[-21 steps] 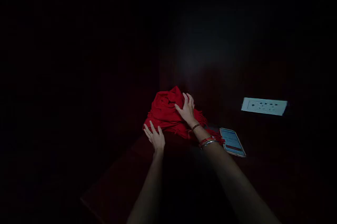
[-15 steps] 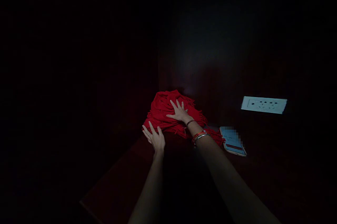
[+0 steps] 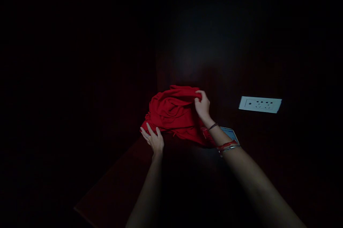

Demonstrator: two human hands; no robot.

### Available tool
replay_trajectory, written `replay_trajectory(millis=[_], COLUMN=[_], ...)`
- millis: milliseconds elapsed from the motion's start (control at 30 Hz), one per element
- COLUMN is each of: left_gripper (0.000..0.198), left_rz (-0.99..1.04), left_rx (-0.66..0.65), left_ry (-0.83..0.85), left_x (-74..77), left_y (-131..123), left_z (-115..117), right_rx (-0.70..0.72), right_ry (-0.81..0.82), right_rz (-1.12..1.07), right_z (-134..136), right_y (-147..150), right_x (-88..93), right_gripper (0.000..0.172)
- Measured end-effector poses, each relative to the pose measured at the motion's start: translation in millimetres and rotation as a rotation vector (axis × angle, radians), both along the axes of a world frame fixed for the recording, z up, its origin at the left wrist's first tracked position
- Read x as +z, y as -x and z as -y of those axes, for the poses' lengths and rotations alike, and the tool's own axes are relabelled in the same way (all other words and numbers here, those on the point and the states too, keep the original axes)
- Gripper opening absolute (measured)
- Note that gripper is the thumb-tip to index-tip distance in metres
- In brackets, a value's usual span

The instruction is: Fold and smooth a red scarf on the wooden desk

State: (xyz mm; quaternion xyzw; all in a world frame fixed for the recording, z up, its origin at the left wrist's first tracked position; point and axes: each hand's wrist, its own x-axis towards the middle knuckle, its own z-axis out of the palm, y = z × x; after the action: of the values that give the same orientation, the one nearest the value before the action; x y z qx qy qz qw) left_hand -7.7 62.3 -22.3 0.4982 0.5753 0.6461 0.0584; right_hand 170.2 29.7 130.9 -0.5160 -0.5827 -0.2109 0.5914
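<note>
Cloth (image 3: 174,115) left of phone (image 3: 229,132) and socket (image 3: 259,105)

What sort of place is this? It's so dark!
Probably somewhere indoors, though it's too dark to tell which room: there's a white socket panel, a phone and a dark reddish tabletop under the red cloth.

Two hands (image 3: 155,141) (image 3: 203,108), one red cloth (image 3: 174,115), one phone (image 3: 229,133) and one socket panel (image 3: 262,105) show.
</note>
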Motion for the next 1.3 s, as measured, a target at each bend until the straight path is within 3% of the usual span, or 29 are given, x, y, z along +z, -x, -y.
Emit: replay_trajectory(millis=[67,167,233,333,400,467,533,600,700,867,933,1000,1100,1200,1300], left_gripper=[0.054,0.053,0.052,0.053,0.053,0.054,0.054,0.054,0.055,0.056,0.057,0.058,0.06,0.06,0.059], left_rz=[-0.004,-0.027,-0.036,-0.04,-0.053,-0.073,-0.088,-0.087,-0.064,-0.031,-0.035,-0.056,-0.105,-0.164,-0.185], left_rx=[0.021,0.064,0.079,0.077,0.057,0.025,-0.01,-0.032,-0.045,-0.041,-0.02,0.01,0.043,0.001,-0.068], left_ry=[0.039,0.034,0.015,-0.013,-0.034,-0.052,-0.06,-0.059,-0.057,-0.064,-0.083,-0.107,-0.155,-0.192,-0.201], left_x=[1.8,3.3,3.6,3.6,3.6,3.7,3.8,3.6,3.4,4.8,4.3,2.2,-2.4,-5.6,-4.7], left_y=[-1,-1,-1,-1,0,0,0,0,0,2,1,0,-3,-5,-6], left_z=[2,4,5,5,6,5,5,4,3,7,8,7,2,-2,-2], right_rx=[-0.119,-0.171,-0.13,-0.047,-0.076,-0.125,-0.108,-0.049,-0.037,0.178,0.174,0.192,0.195,-0.001,0.042], right_ry=[-0.15,0.001,0.261,0.701,0.846,0.791,0.68,0.601,0.52,-0.02,-0.113,-0.244,-0.43,-0.331,0.228], right_rz=[-0.153,-0.065,0.117,0.4,0.471,0.482,0.455,0.413,0.31,-0.478,-0.545,-0.695,-0.751,-0.602,-0.498], right_z=[7,8,2,-14,-24,-30,-33,-30,-15,49,84,114,148,167,174], right_y=[-5,1,13,32,42,46,44,33,4,-56,-85,-117,-156,-162,-139], right_x=[23.7,38.0,26.9,-11.6,-37.7,-53.1,-53.7,-41.0,-6.2,64.8,87.1,99.2,95.8,73.9,43.7], right_gripper=[0.042,0.055,0.07,0.084,0.085,0.067,0.046,0.034,0.03,0.019,0.028,0.031,0.028,0.029,0.027])
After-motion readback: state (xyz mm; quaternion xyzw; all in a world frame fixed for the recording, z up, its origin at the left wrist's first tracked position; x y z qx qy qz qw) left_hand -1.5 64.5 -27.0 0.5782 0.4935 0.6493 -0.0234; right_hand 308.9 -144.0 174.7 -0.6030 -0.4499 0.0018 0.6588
